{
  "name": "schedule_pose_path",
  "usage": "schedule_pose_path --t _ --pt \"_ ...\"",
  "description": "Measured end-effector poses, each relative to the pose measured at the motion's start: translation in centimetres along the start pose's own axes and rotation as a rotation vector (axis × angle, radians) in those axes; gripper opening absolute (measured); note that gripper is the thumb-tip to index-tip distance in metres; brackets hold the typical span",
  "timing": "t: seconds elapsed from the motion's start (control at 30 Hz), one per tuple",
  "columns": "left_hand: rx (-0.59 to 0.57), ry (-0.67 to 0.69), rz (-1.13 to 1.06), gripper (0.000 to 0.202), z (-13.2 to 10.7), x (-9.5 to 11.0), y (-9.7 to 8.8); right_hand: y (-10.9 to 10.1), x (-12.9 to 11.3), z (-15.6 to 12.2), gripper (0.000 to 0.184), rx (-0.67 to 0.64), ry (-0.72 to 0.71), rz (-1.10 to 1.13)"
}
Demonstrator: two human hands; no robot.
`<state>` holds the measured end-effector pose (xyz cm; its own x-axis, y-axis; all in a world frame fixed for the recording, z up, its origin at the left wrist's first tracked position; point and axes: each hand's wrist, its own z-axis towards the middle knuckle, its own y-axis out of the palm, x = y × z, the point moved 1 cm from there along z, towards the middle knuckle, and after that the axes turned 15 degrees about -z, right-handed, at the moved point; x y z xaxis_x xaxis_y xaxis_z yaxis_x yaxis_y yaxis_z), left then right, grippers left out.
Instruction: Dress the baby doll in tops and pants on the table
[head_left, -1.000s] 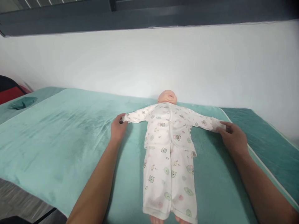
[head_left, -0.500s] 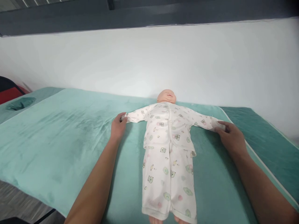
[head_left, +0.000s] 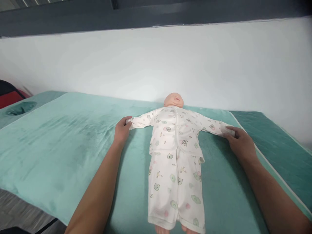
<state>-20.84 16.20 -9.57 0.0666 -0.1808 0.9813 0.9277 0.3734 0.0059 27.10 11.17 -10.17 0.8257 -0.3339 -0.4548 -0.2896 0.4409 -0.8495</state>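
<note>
Doll sleeves (head_left: 213,126) between fingers (head_left: 231,138)

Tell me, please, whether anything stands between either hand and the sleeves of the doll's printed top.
Nothing visible does: the left hand pinches the end of one sleeve, and the right hand pinches the end of the other sleeve, with no object between.

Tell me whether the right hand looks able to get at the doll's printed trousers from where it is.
Probably yes: only green cover shows between the right hand and the trousers. It would likely have to let go of the sleeve end that it pinches first.
</note>
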Motion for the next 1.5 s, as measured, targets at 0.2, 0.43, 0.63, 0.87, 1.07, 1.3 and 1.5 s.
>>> schedule_pose_path --t 0.2,0.43,0.63,0.87,1.07,1.3,1.5 --pt "0.087 0.025 -0.28 0.045 0.2 0.4 0.0 -0.3 -0.2 -0.2 0.053 0.061 0.043 0.002" --pt "0.138 -0.005 -0.411 0.05 0.8 0.7 -0.2 -0.5 0.0 -0.6 0.053 0.088 0.088 0.024" --pt "0.137 -0.014 -0.434 0.054 1.5 0.2 -0.2 -1.0 0.0 -1.2 0.052 0.104 0.172 0.063" --pt "0.173 -0.017 -0.379 0.05 2.0 -0.4 -0.3 -0.9 0.5 -1.0 0.051 0.077 0.173 0.009" --pt "0.212 0.057 -0.026 0.044 1.8 -0.7 -0.6 -0.7 0.7 -0.8 0.049 0.066 0.144 -0.025" --pt "0.212 0.072 0.243 0.036 1.4 -0.1 -0.5 -0.8 0.3 -0.9 0.049 0.056 0.168 0.024" --pt "0.214 0.112 0.276 0.033 1.3 0.1 -0.4 -0.3 0.8 -0.7 0.05 0.119 0.128 0.048"
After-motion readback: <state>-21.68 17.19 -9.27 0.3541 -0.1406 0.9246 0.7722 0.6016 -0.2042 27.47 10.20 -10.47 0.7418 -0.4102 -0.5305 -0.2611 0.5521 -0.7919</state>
